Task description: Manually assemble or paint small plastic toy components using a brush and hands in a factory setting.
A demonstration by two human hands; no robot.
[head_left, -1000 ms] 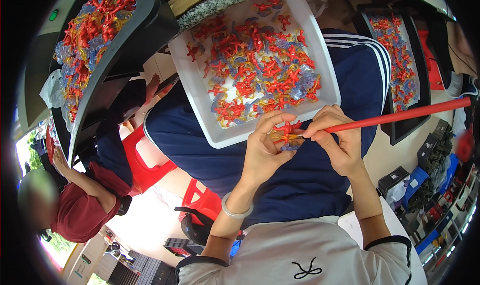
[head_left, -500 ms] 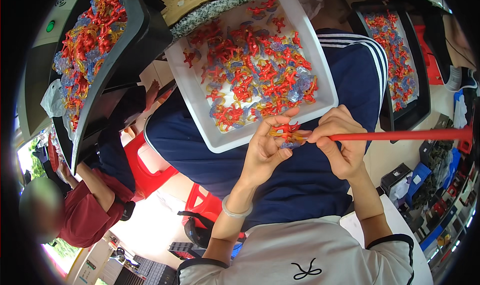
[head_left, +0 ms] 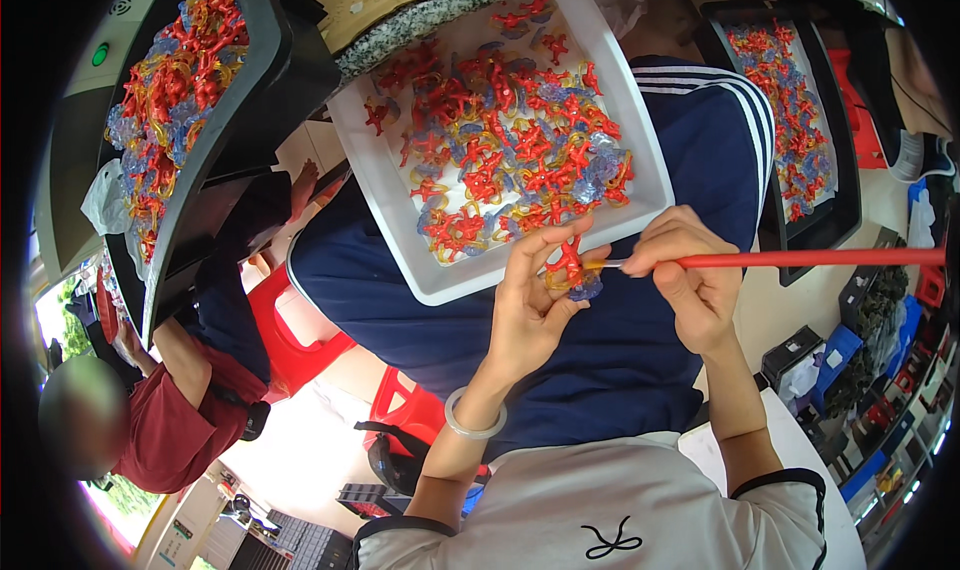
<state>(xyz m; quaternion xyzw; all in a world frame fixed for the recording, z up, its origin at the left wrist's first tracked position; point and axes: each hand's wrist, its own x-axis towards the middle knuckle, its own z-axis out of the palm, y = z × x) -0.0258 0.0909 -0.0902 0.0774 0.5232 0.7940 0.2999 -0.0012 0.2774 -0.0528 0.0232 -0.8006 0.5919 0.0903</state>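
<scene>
My left hand (head_left: 522,320) pinches a small plastic figurine (head_left: 567,268), red on top with translucent yellow and blue parts beneath. A long, thin paintbrush with a red handle (head_left: 820,258) is gripped in my right hand (head_left: 695,285). Its narrow metal neck and yellowish tip reach the figurine's right side and appear to touch it. Just beyond both hands, a white tray (head_left: 450,285) rests across my lap, filled with many similar red, yellow and blue figurines (head_left: 540,150).
A black bin (head_left: 262,80) heaped with the same figurines stands at the left, and another black tray (head_left: 835,225) at the right. A granite edge (head_left: 440,22) borders the white tray's far side. Another person in a dark red shirt (head_left: 175,415) sits at the left near red stools (head_left: 270,335).
The figurine has turned more upright in my left fingers. My right hand has shifted slightly up and right, showing more of the brush's metal neck and tip.
</scene>
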